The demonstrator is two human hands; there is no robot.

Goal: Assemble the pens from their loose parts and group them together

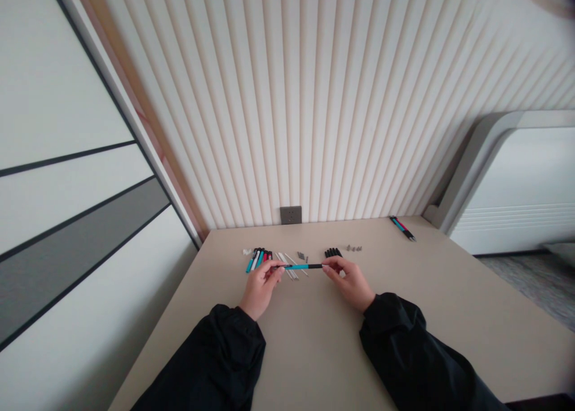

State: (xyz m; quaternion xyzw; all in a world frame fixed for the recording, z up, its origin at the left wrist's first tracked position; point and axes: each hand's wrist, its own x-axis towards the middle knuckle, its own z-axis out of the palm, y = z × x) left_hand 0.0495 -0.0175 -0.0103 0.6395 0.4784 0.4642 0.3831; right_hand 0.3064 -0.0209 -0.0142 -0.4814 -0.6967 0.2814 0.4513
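A blue and black pen is held level above the table between my two hands. My left hand pinches its left end, with the fingers covering part of it. At the other end, just past the black grip, my right hand has thumb and finger closed on the pen's tip, which is mostly hidden. Behind my left hand lie colored pen barrels in blue, white and red. Thin white refills are spread behind the pen. Several black grips lie beyond my right hand.
Small grey springs lie near the refills. Small white parts sit at the left, and grey metal tips at the right. Assembled pens rest at the table's back right. A socket is on the ribbed wall behind.
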